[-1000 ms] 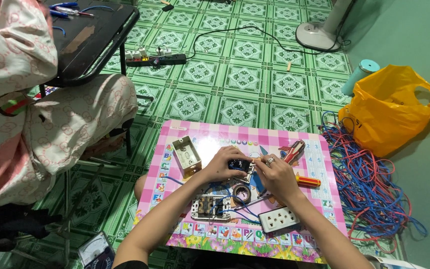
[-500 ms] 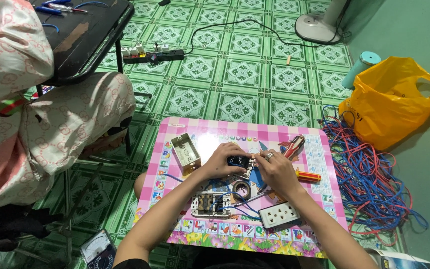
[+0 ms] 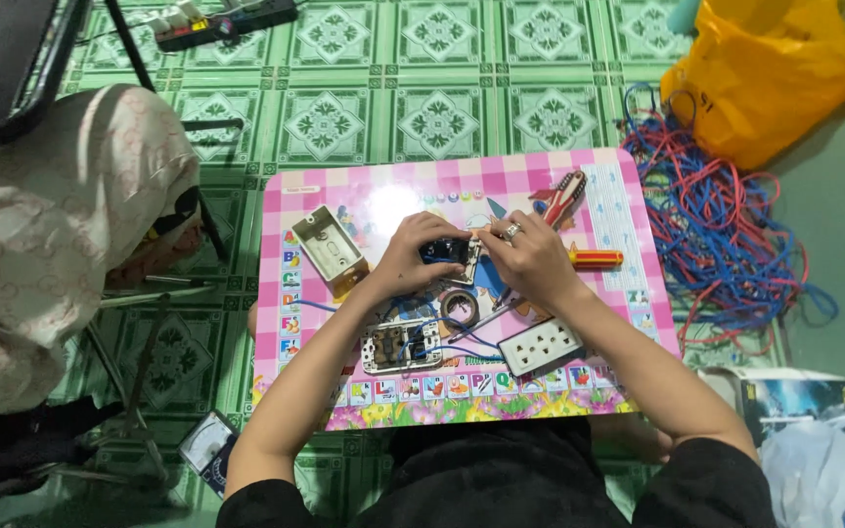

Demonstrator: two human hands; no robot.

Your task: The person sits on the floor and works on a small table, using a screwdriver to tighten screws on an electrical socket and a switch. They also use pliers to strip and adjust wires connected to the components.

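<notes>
Both hands meet over a small pink children's table (image 3: 305,186). My left hand (image 3: 413,256) grips a small dark electrical module (image 3: 447,252) from the left. My right hand (image 3: 532,258), with a ring on one finger, pinches the module's right side; whether it also holds a tool is hidden. Blue wires run from the module down to an opened switch plate (image 3: 401,346). A roll of black tape (image 3: 459,307) lies just below the hands. A white socket plate (image 3: 540,346) rests under my right forearm.
A grey wall box (image 3: 330,249) lies left of the hands; pliers (image 3: 561,198) and an orange screwdriver (image 3: 596,259) lie right. A tangle of red and blue wires (image 3: 726,230) and an orange bag (image 3: 784,73) sit on the floor. Another person sits at left (image 3: 61,235). A meter (image 3: 209,445) lies below.
The view has tilted down and closer to the table. Both hands stay on the small module with only slight finger shifts.
</notes>
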